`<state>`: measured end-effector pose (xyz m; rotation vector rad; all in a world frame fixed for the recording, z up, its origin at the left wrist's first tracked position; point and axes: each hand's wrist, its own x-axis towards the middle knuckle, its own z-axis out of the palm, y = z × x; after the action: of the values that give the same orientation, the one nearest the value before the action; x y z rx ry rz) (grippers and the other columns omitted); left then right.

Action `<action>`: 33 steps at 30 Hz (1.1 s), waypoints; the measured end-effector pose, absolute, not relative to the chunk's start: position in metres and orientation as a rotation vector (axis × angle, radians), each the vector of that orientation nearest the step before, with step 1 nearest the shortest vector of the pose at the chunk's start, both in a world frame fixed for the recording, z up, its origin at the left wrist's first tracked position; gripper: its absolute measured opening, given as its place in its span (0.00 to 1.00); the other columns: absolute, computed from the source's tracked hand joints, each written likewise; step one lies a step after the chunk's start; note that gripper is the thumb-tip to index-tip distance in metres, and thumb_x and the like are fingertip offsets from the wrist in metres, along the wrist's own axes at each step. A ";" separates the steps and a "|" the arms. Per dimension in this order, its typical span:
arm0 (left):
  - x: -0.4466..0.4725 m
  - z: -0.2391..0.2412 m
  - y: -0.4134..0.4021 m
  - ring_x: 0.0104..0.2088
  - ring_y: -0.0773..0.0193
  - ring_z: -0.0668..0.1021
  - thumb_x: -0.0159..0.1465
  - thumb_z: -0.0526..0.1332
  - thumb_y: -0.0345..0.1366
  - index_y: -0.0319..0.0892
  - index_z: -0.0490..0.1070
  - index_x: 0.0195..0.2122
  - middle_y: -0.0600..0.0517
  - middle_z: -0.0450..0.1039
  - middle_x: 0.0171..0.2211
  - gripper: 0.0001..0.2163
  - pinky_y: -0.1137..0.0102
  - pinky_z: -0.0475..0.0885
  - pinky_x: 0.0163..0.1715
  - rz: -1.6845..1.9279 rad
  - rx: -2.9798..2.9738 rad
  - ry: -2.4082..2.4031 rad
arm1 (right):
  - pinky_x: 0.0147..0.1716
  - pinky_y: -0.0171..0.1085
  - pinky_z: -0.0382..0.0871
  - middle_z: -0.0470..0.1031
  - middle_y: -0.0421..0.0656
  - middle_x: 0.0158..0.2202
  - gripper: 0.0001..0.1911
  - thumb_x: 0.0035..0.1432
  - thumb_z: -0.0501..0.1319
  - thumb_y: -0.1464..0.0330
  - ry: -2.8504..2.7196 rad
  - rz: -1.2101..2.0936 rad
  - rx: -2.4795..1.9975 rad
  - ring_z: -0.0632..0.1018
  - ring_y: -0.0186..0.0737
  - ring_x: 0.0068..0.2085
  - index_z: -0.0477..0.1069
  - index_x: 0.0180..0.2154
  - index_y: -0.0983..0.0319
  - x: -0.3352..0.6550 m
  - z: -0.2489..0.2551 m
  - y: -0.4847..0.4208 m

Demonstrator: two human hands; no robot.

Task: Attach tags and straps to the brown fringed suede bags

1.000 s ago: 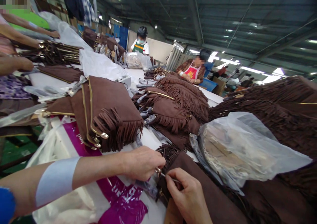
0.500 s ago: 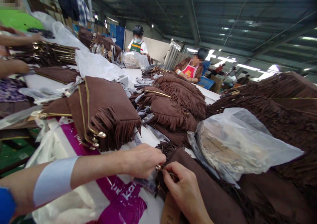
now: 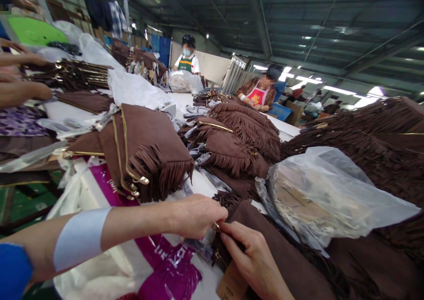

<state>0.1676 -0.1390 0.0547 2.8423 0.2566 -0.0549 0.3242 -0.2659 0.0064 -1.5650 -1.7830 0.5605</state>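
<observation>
You can make out only part of a line of white capital letters on the magenta panel of the white plastic bag [image 3: 165, 269] lying near you on the left, under your left forearm; the letters are upside down and creased, so no word reads clearly. The brown card tag [image 3: 232, 286] by your right hand [image 3: 255, 260] shows no legible print.

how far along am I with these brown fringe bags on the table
Already done, it seems: a stack of bags lies left of your hands and more bags sit further up the table. In hand: your left hand and right hand pinch a small metal fitting at the corner of one bag. Possibly left: the heap on your right.
</observation>
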 end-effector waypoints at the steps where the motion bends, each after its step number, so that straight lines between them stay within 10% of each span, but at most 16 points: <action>1: 0.168 0.057 -0.139 0.37 0.58 0.78 0.58 0.61 0.24 0.42 0.67 0.35 0.50 0.76 0.35 0.07 0.71 0.67 0.30 -0.069 2.836 0.260 | 0.37 0.33 0.67 0.79 0.39 0.35 0.12 0.64 0.57 0.69 -1.775 0.576 -1.575 0.79 0.40 0.37 0.78 0.44 0.56 0.324 0.006 -0.265; 16: 0.176 0.078 -0.133 0.32 0.59 0.76 0.63 0.57 0.30 0.41 0.68 0.39 0.49 0.75 0.33 0.04 0.71 0.66 0.27 -0.270 2.573 0.304 | 0.35 0.32 0.65 0.77 0.39 0.33 0.05 0.62 0.55 0.70 -1.674 0.640 -1.670 0.77 0.40 0.36 0.69 0.36 0.59 0.321 -0.004 -0.259; 24: 0.164 0.047 -0.147 0.19 0.66 0.73 0.59 0.47 0.20 0.42 0.57 0.54 0.59 0.65 0.25 0.22 0.72 0.71 0.21 -0.440 1.723 0.666 | 0.26 0.26 0.65 0.72 0.35 0.25 0.09 0.61 0.54 0.76 -1.835 0.243 -1.419 0.75 0.31 0.25 0.68 0.30 0.58 0.324 -0.012 -0.275; 33: 0.159 0.031 -0.155 0.28 0.67 0.74 0.59 0.58 0.25 0.42 0.73 0.32 0.55 0.74 0.27 0.07 0.78 0.66 0.27 0.071 2.325 0.526 | 0.30 0.27 0.69 0.74 0.38 0.31 0.11 0.64 0.51 0.78 -1.967 0.236 -1.340 0.77 0.33 0.30 0.66 0.37 0.56 0.329 -0.019 -0.280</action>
<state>0.1586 -0.1555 0.0309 2.3248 0.5259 0.0705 0.3290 -0.2804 -0.0189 -1.3396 -1.9670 0.2356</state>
